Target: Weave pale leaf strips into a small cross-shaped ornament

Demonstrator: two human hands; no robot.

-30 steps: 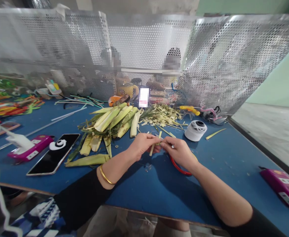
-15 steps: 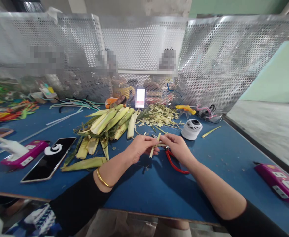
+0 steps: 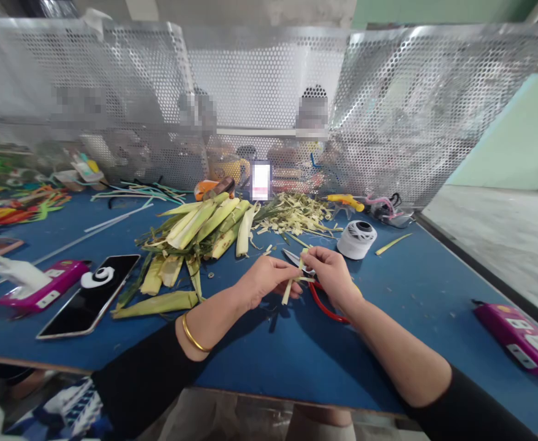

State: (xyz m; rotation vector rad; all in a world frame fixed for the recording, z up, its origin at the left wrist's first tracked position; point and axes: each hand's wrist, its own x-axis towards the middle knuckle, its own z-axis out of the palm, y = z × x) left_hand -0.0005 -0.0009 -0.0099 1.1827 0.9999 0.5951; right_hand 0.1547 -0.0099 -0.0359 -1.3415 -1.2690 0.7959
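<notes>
Pale green corn husk strips (image 3: 287, 291) cross one another between my two hands, above the blue table. My left hand (image 3: 269, 280) pinches them near the crossing, thumb on top and the other fingers curled below. At the upper end, my right hand (image 3: 328, 269) grips a strip between thumb and fingertips. Red-handled scissors (image 3: 324, 309) lie on the table beneath my right hand, their blades pointing up and left, partly hidden. A cone of white thread (image 3: 357, 240) stands just beyond my right hand.
A heap of corn husks (image 3: 209, 226) lies left of centre, with husk scraps (image 3: 296, 214) behind. A lit phone (image 3: 260, 180) stands against the perforated metal screen (image 3: 260, 73). Another phone (image 3: 89, 300) and a purple power strip (image 3: 43, 288) lie left; a second purple power strip (image 3: 521, 340) lies right.
The strips have moved slightly down and right with my hands. My right thumb and fingers have shifted to the upper end of a strip, and the scissor blades show more.
</notes>
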